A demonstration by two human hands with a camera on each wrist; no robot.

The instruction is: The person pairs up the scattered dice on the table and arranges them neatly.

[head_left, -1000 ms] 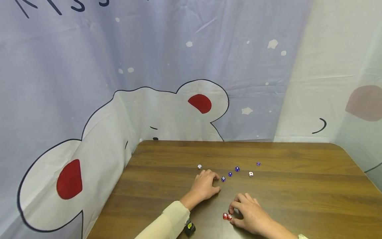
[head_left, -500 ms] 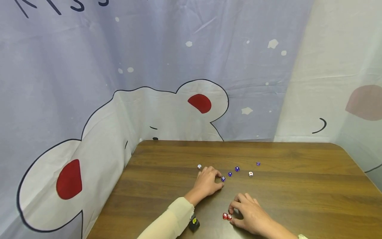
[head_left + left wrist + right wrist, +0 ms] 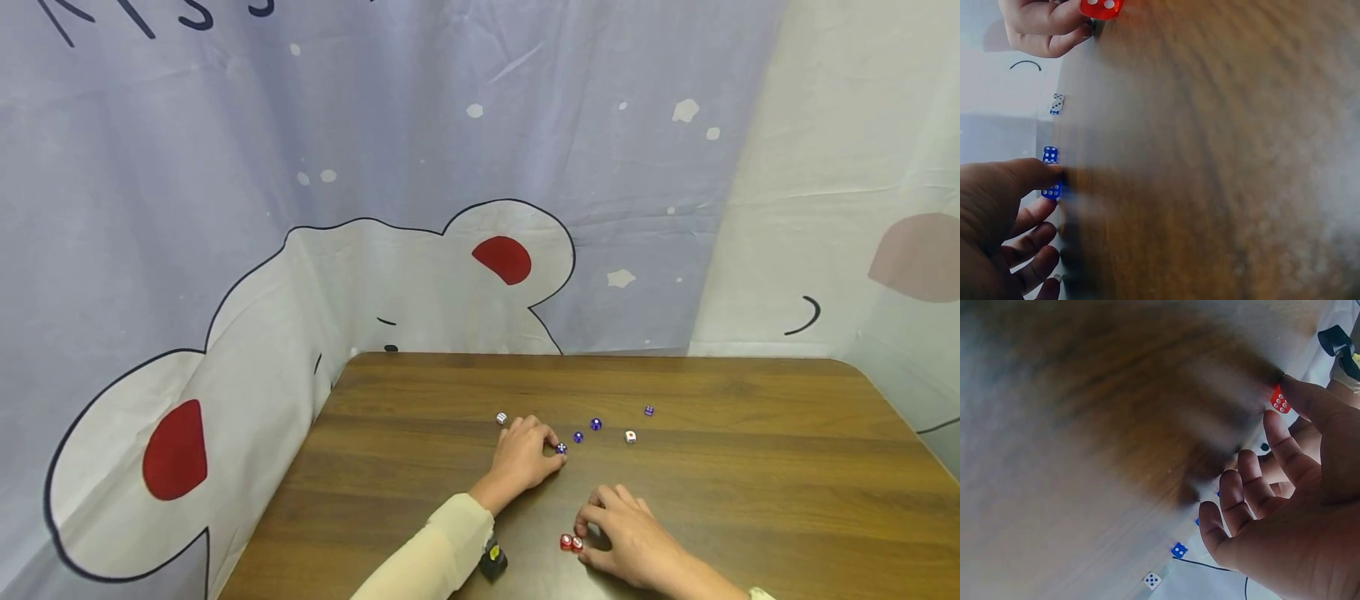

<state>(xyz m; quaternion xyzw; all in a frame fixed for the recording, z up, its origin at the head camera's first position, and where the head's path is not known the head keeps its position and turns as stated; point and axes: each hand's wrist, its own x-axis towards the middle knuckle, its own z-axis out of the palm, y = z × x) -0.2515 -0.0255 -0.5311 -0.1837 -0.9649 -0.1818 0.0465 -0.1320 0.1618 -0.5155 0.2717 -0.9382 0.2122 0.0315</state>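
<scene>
Glossy plastic dice (image 3: pixel 566 542); smooth wood-grain table (image 3: pixel 750 475); matt cloth backdrop (image 3: pixel 420 108).

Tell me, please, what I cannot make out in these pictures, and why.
Left wrist: white-dotted red cubic die, cut off by the top edge.
Left wrist: white-dotted blue cubic die, partly covered by the thumb of the left hand.
Right wrist: brown wooden tabletop, mostly blurred.
Head: far-left white cubic die, pips too small to read.

A bare left hand (image 3: pixel 519 458) is moving rightward with its cream sleeve (image 3: pixel 431 550) and boxy black wrist device (image 3: pixel 493 562), its thumb and forefinger now pinching the small blue, white-pipped cubic die (image 3: pixel 561 448) instead of standing apart.
</scene>
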